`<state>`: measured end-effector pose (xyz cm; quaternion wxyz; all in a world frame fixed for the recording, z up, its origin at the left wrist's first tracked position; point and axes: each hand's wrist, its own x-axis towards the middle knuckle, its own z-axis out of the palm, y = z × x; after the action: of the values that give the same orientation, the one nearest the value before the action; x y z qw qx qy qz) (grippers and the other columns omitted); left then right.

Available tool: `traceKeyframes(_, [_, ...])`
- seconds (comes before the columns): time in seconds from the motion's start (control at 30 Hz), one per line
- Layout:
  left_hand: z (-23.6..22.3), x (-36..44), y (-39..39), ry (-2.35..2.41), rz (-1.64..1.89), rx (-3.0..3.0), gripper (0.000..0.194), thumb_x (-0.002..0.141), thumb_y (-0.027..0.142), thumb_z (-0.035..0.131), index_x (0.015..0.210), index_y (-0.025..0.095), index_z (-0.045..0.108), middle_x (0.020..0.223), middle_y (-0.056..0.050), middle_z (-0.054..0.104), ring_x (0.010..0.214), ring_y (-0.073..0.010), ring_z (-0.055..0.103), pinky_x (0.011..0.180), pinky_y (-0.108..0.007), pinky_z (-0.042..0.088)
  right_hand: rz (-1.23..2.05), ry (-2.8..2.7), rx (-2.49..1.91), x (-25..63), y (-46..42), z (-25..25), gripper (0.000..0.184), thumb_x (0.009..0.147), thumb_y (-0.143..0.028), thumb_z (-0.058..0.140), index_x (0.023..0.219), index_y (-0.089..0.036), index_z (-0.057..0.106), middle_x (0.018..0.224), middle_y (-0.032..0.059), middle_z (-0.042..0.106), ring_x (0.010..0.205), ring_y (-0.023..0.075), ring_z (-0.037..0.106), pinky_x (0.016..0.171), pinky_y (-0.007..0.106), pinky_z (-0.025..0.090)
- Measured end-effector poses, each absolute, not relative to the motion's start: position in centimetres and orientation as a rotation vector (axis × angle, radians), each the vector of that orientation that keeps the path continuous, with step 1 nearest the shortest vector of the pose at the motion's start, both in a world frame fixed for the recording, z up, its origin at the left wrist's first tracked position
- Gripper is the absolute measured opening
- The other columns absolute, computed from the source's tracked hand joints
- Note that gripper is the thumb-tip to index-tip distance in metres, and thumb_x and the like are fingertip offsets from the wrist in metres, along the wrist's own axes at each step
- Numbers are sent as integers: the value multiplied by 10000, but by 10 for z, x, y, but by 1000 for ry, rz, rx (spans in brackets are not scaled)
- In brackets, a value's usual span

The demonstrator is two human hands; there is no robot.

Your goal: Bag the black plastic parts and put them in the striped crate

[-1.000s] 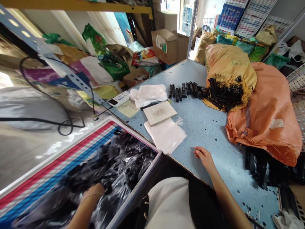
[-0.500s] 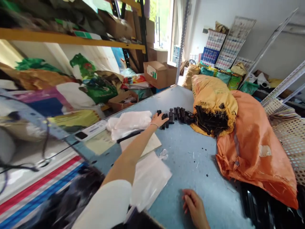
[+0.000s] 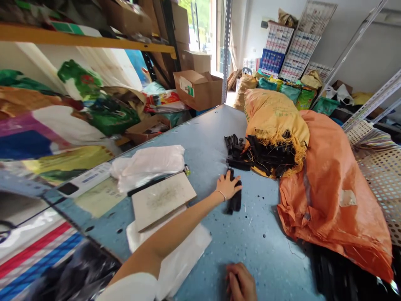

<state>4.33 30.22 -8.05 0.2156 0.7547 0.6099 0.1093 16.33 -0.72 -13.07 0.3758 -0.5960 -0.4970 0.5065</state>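
My left hand [image 3: 228,186] reaches out over the blue table [image 3: 206,138] and rests on a small bunch of black plastic pieces [image 3: 234,200], its fingers curled over them. More black pieces [image 3: 238,152] lie just beyond, spilling from the mouth of a yellow woven sack [image 3: 275,121]. My right hand [image 3: 241,283] lies on the table near its front edge with fingers curled under, and nothing shows in it. A beige board [image 3: 161,198] and a stack of clear plastic bags [image 3: 184,255] lie under my left forearm.
An orange sack [image 3: 332,188] covers the right of the table. White bags [image 3: 150,163] and a white handheld device [image 3: 84,179] lie at the left. A striped box of bagged black items [image 3: 62,267] stands at lower left. Shelves, boxes and crates stand behind.
My left hand has dragged a bunch of black pieces from the row near the sack toward me. The head has turned slightly, and my right hand has slid closer to the table's front edge.
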Motion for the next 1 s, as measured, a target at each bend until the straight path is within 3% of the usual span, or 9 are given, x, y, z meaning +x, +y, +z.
traceKeyframes(0.13, [-85,67,246,1514,449,1934,769,807,444,706,1508,322,412,1639,-190,206,1367,-477,375,1086,-638,301,1396,-1151,-1444,167,-1,-124,329,891,-537,552,1015,-283,721,912,76,629,680,214,620,485,318,474])
traceKeyframes(0.27, [-69,60,240,1392,616,1663,891,659,210,771,1480,156,428,1444,-219,506,1348,-409,437,1144,-581,284,1526,-935,-1345,183,36,-107,544,739,-478,727,1220,-261,596,1125,90,631,877,221,637,579,295,520])
traceKeyframes(0.37, [-52,43,224,1268,616,1603,729,736,294,698,1418,158,479,1260,-131,655,1187,-311,593,1055,-492,443,1388,-1025,-1401,201,66,-88,486,691,-446,758,1107,-226,635,1045,67,624,809,177,584,555,248,472])
traceKeyframes(0.53, [-29,19,141,769,687,1118,600,876,479,534,1383,161,499,1286,-170,630,1055,-278,670,894,-433,553,1094,-1134,-1359,213,75,-39,342,881,-473,582,1110,-222,627,936,42,608,727,147,550,595,264,455])
traceKeyframes(0.63, [-21,20,91,811,717,1181,696,823,461,635,1440,204,438,1370,-168,566,1164,-308,618,976,-475,524,1030,-1242,-1286,211,66,-10,328,924,-471,549,1143,-235,610,979,45,609,775,156,577,673,289,479])
traceKeyframes(0.73, [-13,25,57,1079,818,1495,891,736,336,764,1515,266,338,1447,-139,466,1344,-329,471,1159,-530,371,1070,-1366,-1332,207,58,6,504,834,-473,694,1265,-251,554,1068,53,625,843,178,599,742,316,491])
traceKeyframes(0.8, [-7,26,46,1048,779,1586,895,753,351,764,1529,283,324,1457,-141,425,1374,-332,438,1175,-533,360,1085,-1369,-1346,203,52,9,558,799,-485,733,1273,-255,549,1093,52,636,901,195,608,823,342,492])
traceKeyframes(0.9, [3,24,40,792,662,1449,848,813,449,707,1536,289,294,1426,-147,449,1306,-310,519,1030,-458,522,1161,-1303,-1190,197,43,10,505,902,-597,554,1286,-270,530,1107,58,654,993,222,623,907,379,487])
traceKeyframes(1.0, [11,26,38,710,571,1222,787,856,485,638,1513,233,285,1142,-120,630,980,-251,684,773,-368,601,1033,-1466,-1122,197,39,9,603,912,-676,486,1362,-275,472,1231,94,617,1133,258,583,966,421,466])
